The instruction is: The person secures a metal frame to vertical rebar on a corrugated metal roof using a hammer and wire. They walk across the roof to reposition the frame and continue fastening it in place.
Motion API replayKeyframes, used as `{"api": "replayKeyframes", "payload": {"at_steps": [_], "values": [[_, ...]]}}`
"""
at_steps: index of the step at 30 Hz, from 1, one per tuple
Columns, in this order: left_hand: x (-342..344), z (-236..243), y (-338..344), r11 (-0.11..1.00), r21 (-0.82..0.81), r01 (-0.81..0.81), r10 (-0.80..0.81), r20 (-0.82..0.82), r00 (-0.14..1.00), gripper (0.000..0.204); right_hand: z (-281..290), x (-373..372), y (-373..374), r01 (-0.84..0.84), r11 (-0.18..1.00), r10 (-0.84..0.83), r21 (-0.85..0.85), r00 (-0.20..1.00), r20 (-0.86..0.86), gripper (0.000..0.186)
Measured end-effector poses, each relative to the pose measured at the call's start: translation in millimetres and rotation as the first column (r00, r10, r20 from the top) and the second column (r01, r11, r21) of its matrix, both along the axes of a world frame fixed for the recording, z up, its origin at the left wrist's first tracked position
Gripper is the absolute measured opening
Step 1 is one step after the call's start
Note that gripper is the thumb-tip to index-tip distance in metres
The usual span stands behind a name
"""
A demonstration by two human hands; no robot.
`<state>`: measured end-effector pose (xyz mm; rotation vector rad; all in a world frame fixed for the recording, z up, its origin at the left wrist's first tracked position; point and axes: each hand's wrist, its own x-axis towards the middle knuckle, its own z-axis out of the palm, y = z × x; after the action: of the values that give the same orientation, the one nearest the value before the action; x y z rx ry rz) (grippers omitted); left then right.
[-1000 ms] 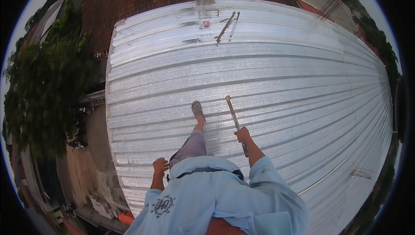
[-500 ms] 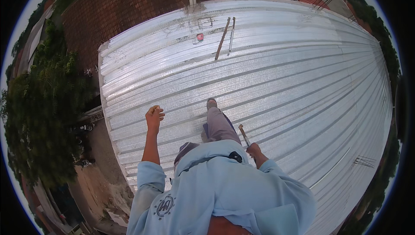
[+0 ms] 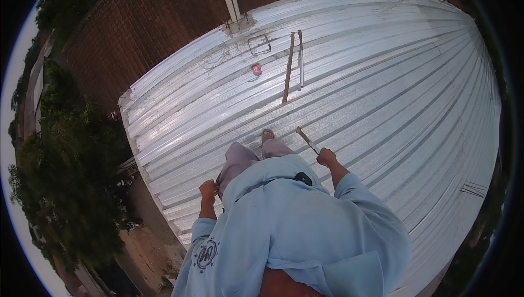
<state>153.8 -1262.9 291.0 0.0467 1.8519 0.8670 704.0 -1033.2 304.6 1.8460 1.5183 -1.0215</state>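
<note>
Gripping a slim tool [image 3: 309, 140], the right hand [image 3: 327, 158] slants it ahead-left toward the rusty bar [image 3: 289, 67]; left hand [image 3: 208, 189]: hold unclear.

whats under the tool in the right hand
Ribbed silvery metal roofing shows below and around the tool. The strip directly behind it is covered, as is the part inside the right hand.

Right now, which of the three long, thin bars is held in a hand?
The nearest bar, gripped in the right hand. The other two, the brown bar and the partly silvery bar, lie side by side on the metal roof.
</note>
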Motion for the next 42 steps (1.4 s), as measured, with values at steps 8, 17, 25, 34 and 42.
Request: {"api": "replayKeyframes", "payload": {"at_steps": [8, 17, 25, 34, 42], "values": [[-88.4, 53.0, 230.6, 1.000, 0.016, -0.010, 0.011, -0.083, 0.997, 0.035, 2.8, -132.7, 237.7, 0.245, 0.939, -0.198, 0.243, 0.960, -0.199, 0.036], [-217.9, 30.3, 439.4, 0.971, -0.103, 0.217, -0.222, -0.046, 0.974, 0.035, -2.1, -233.3, 338.6, 0.632, 0.767, -0.578, 0.105, 0.753, -0.314, 0.046], [-250.3, 49.3, 647.4, 0.897, -0.086, 0.433, -0.440, -0.097, 0.893, 0.024, 7.2, -225.7, 369.6, 0.773, 0.633, -0.750, -0.040, 0.600, -0.277, 0.039], [-134.0, -59.8, 871.5, 0.834, -0.023, 0.551, -0.546, -0.174, 0.819, 0.035, -7.8, -190.7, 510.4, 0.859, 0.469, -0.850, -0.205, 0.376, -0.370, 0.033], [-20.2, -416.8, 991.9, 0.660, -0.240, 0.712, -0.744, -0.336, 0.577, 0.039, -123.0, -202.2, 626.5, 0.865, 0.480, -0.823, -0.148, 0.386, -0.417, 0.029]]}}
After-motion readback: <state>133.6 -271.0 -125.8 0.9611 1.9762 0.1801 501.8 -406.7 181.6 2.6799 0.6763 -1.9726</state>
